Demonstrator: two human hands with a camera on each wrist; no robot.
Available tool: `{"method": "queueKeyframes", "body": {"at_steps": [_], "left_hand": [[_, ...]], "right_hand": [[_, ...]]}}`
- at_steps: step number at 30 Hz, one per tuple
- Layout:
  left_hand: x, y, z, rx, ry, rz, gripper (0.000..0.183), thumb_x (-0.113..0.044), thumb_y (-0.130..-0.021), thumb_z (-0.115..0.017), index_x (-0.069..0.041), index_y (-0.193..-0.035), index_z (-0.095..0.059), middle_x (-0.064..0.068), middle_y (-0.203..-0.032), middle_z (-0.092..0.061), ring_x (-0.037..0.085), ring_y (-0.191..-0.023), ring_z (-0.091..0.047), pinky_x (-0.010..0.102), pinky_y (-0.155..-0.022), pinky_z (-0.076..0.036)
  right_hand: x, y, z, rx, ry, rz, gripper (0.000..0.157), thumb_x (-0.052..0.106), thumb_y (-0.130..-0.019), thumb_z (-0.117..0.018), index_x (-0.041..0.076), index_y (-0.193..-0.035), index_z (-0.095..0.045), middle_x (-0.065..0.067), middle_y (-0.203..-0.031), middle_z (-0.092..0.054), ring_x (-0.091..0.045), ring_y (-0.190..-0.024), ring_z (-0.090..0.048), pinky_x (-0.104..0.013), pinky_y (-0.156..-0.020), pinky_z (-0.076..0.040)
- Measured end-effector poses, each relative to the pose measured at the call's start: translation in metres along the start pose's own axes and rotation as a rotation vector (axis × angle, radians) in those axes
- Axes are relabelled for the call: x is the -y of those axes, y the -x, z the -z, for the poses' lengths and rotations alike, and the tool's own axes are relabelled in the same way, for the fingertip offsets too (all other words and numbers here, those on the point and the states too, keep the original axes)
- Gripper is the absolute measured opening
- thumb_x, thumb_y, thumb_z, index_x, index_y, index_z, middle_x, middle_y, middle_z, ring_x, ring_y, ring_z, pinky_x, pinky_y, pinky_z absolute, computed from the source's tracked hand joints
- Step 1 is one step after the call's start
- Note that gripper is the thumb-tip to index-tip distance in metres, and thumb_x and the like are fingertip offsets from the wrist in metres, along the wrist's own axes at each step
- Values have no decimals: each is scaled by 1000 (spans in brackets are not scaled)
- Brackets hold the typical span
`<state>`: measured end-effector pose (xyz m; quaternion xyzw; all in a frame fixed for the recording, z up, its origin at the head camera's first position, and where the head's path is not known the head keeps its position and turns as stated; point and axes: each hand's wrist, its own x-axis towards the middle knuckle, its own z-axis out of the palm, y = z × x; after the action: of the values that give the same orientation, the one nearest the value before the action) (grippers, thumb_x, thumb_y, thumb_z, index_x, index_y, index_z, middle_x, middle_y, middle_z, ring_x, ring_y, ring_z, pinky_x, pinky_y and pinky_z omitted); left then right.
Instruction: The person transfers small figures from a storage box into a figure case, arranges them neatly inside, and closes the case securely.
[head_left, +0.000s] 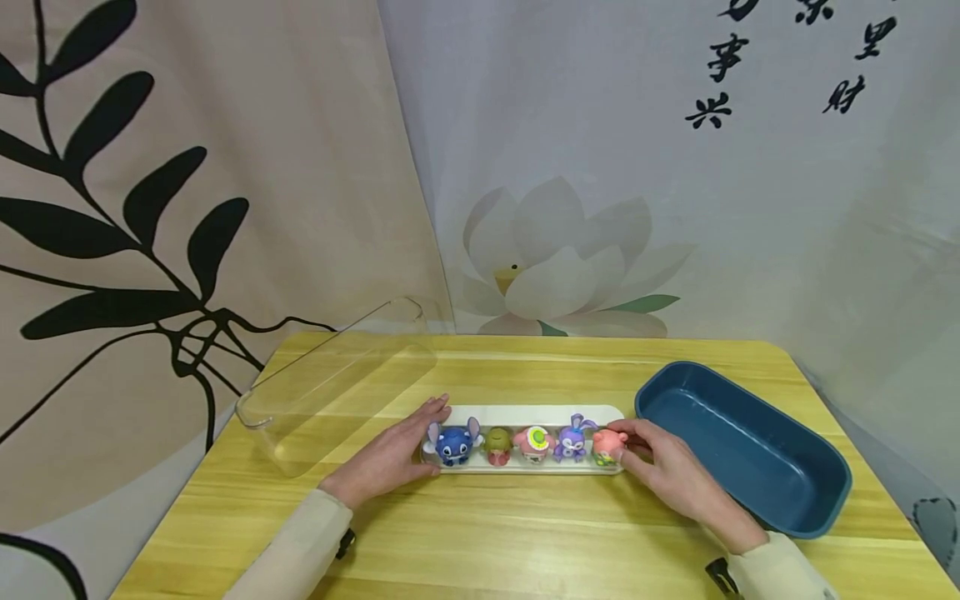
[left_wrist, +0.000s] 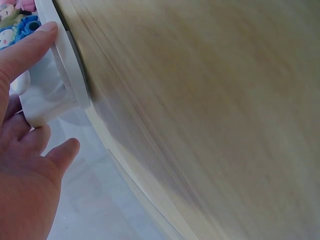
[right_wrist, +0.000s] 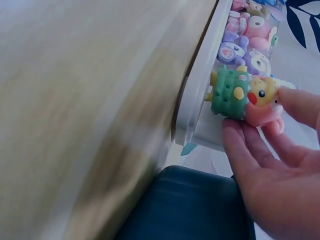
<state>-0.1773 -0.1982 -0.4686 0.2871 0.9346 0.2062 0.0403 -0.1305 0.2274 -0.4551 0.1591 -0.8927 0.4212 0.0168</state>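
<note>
A long white display tray [head_left: 517, 414] lies on the table with several small cartoon figurines standing in a row on it. At its left end my left hand [head_left: 390, 458] holds it, thumb at the near edge and fingers round the end, beside a blue big-eared figurine [head_left: 454, 447]. My right hand [head_left: 670, 467] pinches the rightmost figurine [right_wrist: 230, 92], which has a green body, yellow face and pink hood, at the tray's right end. Between them stand an olive-green figurine [head_left: 497, 447], a pink one [head_left: 536, 446] with a yellow-green hat and a purple rabbit-eared one [head_left: 572, 439].
A clear plastic cover [head_left: 322, 392] rests tilted at the table's back left. To the right of the tray sits a dark blue rectangular bin [head_left: 738, 454], close to my right hand. A printed curtain [head_left: 562, 150] hangs behind the wooden table [head_left: 525, 533].
</note>
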Motion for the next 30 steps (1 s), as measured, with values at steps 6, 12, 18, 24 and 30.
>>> {"method": "queueKeyframes", "body": {"at_steps": [6,12,18,24,30], "left_hand": [[0,0,0,7,8,14,90,-27,-88,-85,-12,-162,-36,-3,-172,-16,22,-157,-19,46,-123,-31],[0,-1,0,6,5,12,90,-27,-88,-85,-12,-162,-36,-2,-172,-16,23,-157,-20,46,-123,-31],[1,-1,0,1,6,5,90,-26,-87,-86,-11,-161,-37,0,-172,-18,23,-157,-20,46,-122,-31],[0,0,0,3,16,8,89,-26,-87,-85,-11,-161,-37,-2,-172,-17,23,-157,-20,47,-123,-31],[1,0,0,2,9,7,90,-27,-87,-85,-12,-161,-37,-1,-172,-18,23,-157,-20,47,-122,-32]], "right_hand": [[0,0,-1,-31,-9,-5,35,17,-102,-68,1,-132,-64,-9,-123,-68,-23,-110,-68,-26,-89,-60],[0,0,-3,-59,-29,-8,34,12,-101,-69,0,-132,-63,-8,-122,-64,-24,-110,-67,-27,-91,-60],[-1,0,-4,-58,-59,-23,41,10,-96,-75,-1,-134,-61,-10,-122,-61,-26,-111,-67,-33,-93,-61],[1,1,-3,-54,-66,-32,46,8,-95,-75,-2,-137,-59,-12,-125,-60,-30,-114,-66,-38,-95,-60],[7,5,2,-79,-34,-13,49,8,-95,-75,-1,-140,-56,-16,-135,-58,-36,-122,-63,-44,-100,-56]]}}
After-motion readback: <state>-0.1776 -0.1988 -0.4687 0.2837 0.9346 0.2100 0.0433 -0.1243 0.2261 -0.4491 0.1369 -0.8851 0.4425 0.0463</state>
